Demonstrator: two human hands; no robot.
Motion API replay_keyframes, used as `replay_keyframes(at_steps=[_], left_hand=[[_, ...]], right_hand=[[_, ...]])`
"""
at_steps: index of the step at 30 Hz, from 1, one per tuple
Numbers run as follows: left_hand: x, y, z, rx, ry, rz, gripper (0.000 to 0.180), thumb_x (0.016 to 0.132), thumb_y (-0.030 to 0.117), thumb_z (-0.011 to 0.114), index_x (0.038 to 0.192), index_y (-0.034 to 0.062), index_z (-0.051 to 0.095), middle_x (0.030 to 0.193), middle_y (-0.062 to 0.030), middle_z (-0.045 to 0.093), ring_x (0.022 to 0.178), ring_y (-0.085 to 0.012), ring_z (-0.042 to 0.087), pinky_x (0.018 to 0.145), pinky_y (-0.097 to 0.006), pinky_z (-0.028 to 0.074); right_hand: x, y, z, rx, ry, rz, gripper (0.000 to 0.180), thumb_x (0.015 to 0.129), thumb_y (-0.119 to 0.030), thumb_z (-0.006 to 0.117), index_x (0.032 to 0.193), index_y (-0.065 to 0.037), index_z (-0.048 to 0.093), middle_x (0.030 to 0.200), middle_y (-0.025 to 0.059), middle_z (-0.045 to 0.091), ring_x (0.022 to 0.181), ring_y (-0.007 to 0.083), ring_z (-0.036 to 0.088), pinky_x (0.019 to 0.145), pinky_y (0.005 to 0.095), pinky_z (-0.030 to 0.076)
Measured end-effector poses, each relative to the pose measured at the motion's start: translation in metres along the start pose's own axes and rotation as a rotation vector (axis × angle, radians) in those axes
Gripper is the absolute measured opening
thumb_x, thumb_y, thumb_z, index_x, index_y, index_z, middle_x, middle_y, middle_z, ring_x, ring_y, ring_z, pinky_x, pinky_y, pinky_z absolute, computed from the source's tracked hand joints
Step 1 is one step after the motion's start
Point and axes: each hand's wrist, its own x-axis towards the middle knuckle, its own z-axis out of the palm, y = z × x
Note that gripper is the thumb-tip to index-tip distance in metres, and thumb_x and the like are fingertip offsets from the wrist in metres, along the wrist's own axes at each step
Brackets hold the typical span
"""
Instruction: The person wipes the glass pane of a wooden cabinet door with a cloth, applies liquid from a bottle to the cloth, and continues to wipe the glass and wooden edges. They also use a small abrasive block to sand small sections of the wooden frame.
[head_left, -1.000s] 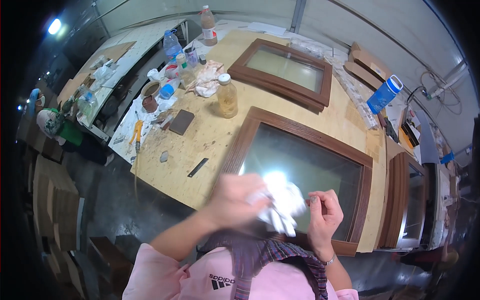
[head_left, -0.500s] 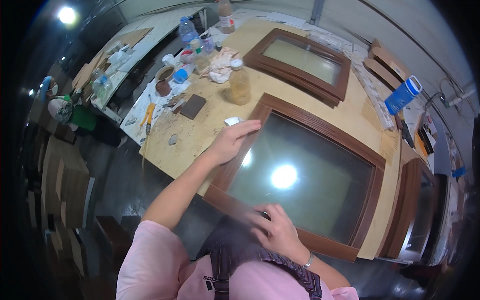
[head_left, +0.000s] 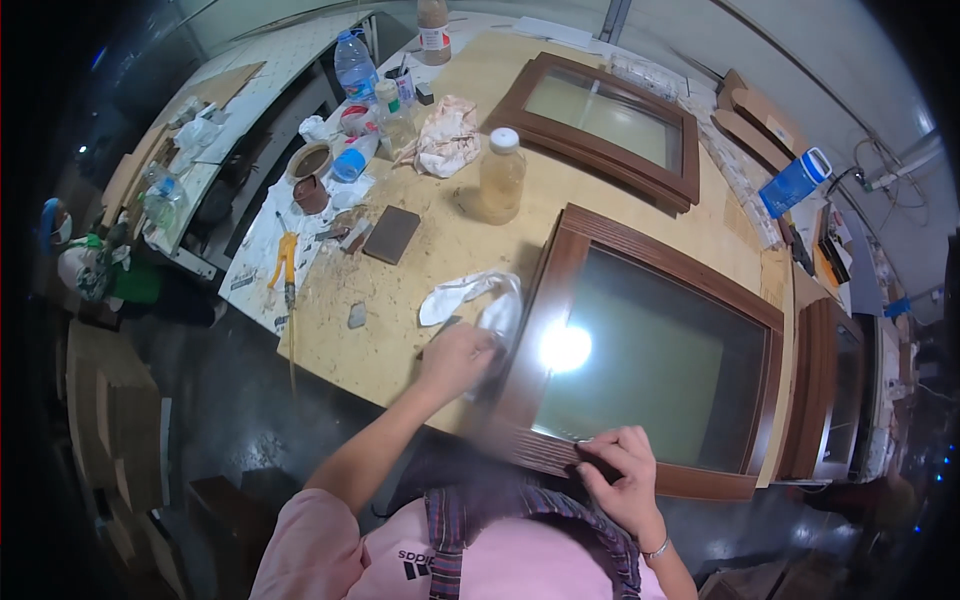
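Note:
In front of me lies a brown wooden-framed glass door (head_left: pixel 650 261), its pane reflecting a bright lamp. My right hand (head_left: pixel 622 474) is at its lower rail, fingers curled over the edge. To the left of the frame, my left hand (head_left: pixel 458 362) is closed in a fist above the tabletop, beside a white cloth (head_left: pixel 455 292). A small dark edge shows behind the left knuckles; what that hand grips is mostly hidden. A capped bottle of yellowish liquid (head_left: pixel 502 180) stands beyond the cloth.
A second framed glass door (head_left: pixel 683 160) lies at the back. Left on the worktable (head_left: pixel 390 340) are a dark flat block (head_left: pixel 392 234), a yellow-handled tool (head_left: pixel 286 262), crumpled cloth (head_left: pixel 448 140) and bottles. A blue bottle (head_left: pixel 795 183) stands right. Another person (head_left: pixel 90 268) is far left.
The near door has shifted right, uncovering more of the white cloth. My left hand has left the frame's left side and come down beside the cloth. My right hand has moved right along the lower rail.

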Motion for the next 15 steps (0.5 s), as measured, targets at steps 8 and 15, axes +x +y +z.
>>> replay_keyframes(at_steps=[8,15], left_hand=[[0.047,-0.027,-0.033,-0.407,0.035,0.027,0.009,0.084,0.007,0.072,0.090,0.0021,0.074,0.079,-0.0081,0.064,0.066,-0.0171,0.062,0.063,-0.029,0.049],[0.101,-0.050,-0.018,-0.060,0.007,0.137,0.012,0.085,0.019,0.070,0.087,0.0080,0.075,0.086,-0.0093,0.064,0.081,-0.0294,0.065,0.071,-0.043,0.052]], right_hand=[[0.085,-0.062,0.043,0.068,0.102,0.109,0.015,0.078,-0.001,0.070,0.093,0.003,0.072,0.082,0.0133,0.068,0.076,0.0232,0.066,0.072,0.0312,0.051],[0.151,-0.078,0.070,0.079,0.015,0.154,0.018,0.081,-0.002,0.070,0.099,0.002,0.072,0.082,0.0122,0.066,0.077,0.0207,0.066,0.072,0.0315,0.053]])
